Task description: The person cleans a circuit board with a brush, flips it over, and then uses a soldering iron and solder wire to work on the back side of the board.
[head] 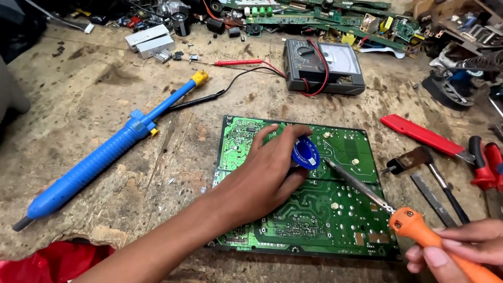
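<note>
A green circuit board [335, 220] lies solder side up on the worn wooden bench. My left hand [264, 175] rests on it and grips a small blue spool of solder wire [306, 152] near the board's upper middle. My right hand [461, 246] holds an orange-handled soldering iron [419, 228] at the lower right. The iron's metal shaft slants up to the left, and its tip [329, 162] sits just right of the spool, at the board's surface.
A blue desoldering pump [105, 157] lies left of the board. An analog multimeter [325, 65] with red and black probes sits behind it. A red knife, red-handled pliers [484, 162] and screwdrivers lie right. Scrap boards and parts crowd the back edge. Red cloth [52, 264] is at bottom left.
</note>
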